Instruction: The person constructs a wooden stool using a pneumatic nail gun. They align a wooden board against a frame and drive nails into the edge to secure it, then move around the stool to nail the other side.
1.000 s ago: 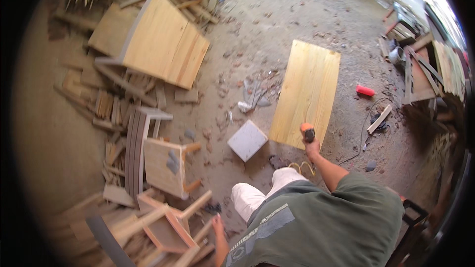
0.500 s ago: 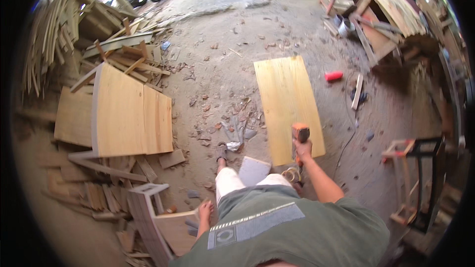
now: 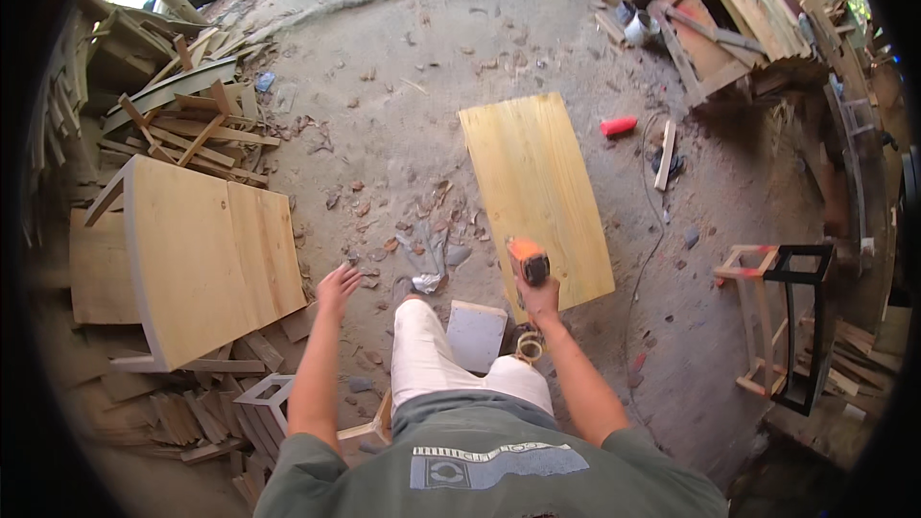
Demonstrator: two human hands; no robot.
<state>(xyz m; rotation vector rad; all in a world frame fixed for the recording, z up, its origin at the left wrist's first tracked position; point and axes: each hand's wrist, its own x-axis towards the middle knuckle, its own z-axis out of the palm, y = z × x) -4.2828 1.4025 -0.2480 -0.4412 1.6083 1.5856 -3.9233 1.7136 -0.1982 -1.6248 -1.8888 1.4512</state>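
Dusty workshop ground [image 3: 403, 38] strewn with wood scraps [image 3: 197, 129] and a pale board [image 3: 537, 192].

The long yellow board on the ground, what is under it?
The plank lies flat on dirt ground. Its near corner is hidden behind the orange tool in the right hand. Anything beneath it cannot be seen.

Soft, even daylight, faint shadows, overexposed top corners, strong fisheye bending, black vignette.
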